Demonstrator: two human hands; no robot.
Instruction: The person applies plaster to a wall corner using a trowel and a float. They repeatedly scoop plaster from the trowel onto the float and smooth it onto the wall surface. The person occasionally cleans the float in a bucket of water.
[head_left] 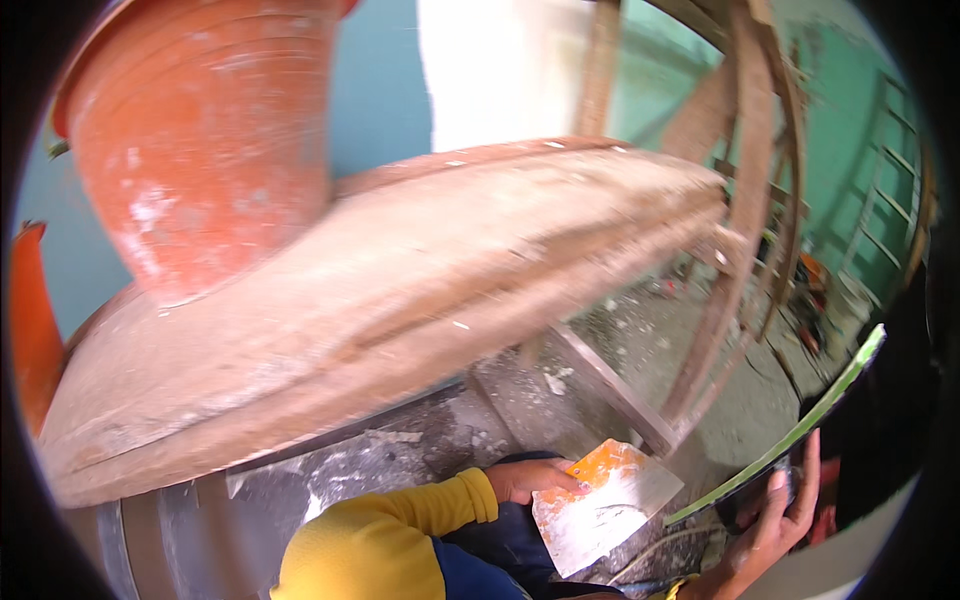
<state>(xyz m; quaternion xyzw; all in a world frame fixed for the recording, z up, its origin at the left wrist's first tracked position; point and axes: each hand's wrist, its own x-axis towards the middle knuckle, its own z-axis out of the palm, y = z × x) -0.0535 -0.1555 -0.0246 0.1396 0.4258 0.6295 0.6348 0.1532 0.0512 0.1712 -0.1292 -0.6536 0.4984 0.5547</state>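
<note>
My left hand [535,480], in a yellow sleeve, grips a flat, square-cornered scraper [602,515] by its upper left edge. The scraper is orange and smeared with white paste. At the lower right, my right hand [775,525] has its fingers curved round a dark part behind a long, narrow tool with a bright green edge [790,440]. The rest of that tool is dark and hard to make out. Its lower left end comes close to the scraper's corner.
A wooden plank [430,270] crosses above my hands, bearing a large orange bucket [210,150]. Another orange object [35,330] stands at the far left. Wooden props [740,170] rise at the right, before a ladder [890,190] on a green wall. White debris litters the floor.
</note>
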